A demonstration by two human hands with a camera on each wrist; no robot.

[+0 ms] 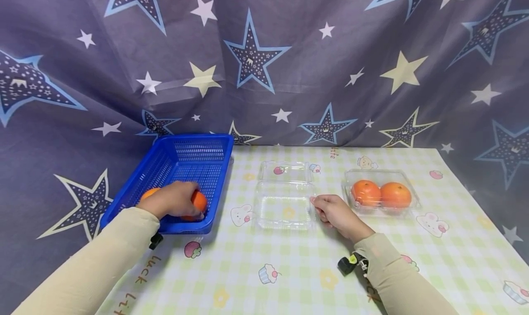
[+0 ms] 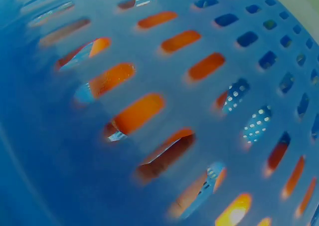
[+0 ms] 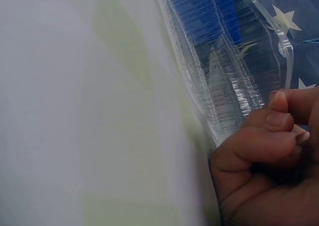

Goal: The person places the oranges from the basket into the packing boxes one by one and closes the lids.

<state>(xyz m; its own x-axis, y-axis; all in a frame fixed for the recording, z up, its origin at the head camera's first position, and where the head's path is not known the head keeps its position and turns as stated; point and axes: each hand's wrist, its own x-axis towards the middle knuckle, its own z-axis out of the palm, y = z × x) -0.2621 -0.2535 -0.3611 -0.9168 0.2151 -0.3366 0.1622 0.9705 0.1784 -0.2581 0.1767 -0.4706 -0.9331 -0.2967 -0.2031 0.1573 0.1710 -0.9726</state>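
Note:
In the head view my left hand reaches into the blue plastic basket and grips an orange near the basket's front side. Another orange shows partly behind that hand. Through the slots of the basket wall, the left wrist view shows patches of orange fruit. My right hand pinches the right rim of a clear plastic clamshell box, which lies unfolded on the table with its lid to the back. The right wrist view shows thumb and finger at the box's rim.
To the right stands a closed clear box with two oranges inside. A checked cloth with printed pictures covers the table. Behind it hangs a dark curtain patterned with stars.

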